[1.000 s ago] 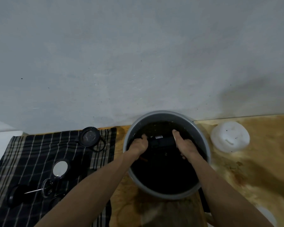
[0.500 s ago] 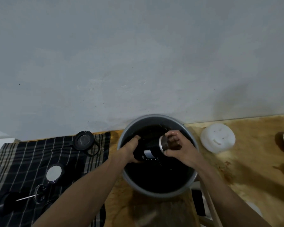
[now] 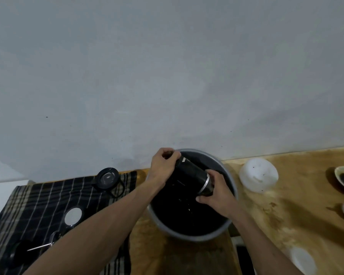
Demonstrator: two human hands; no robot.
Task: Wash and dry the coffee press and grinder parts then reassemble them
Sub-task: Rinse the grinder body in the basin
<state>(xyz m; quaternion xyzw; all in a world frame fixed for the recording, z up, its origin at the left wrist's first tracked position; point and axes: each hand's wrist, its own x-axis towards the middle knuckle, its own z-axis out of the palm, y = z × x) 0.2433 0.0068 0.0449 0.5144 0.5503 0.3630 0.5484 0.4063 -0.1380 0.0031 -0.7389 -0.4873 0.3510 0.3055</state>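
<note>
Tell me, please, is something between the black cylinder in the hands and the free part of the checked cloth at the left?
Nothing visible blocks it. The black cylinder is held above the basin by the left hand and right hand. The checked cloth has bare patches beside the parts lying there.

Single head-worn view, wide-angle, looked forward and down from above the forearms. Grey wall point(image 3: 167, 76) filled the upper half; wooden counter point(image 3: 286, 205) and grey basin point(image 3: 229, 181) sat low in frame, close below. No second view to overlap.
</note>
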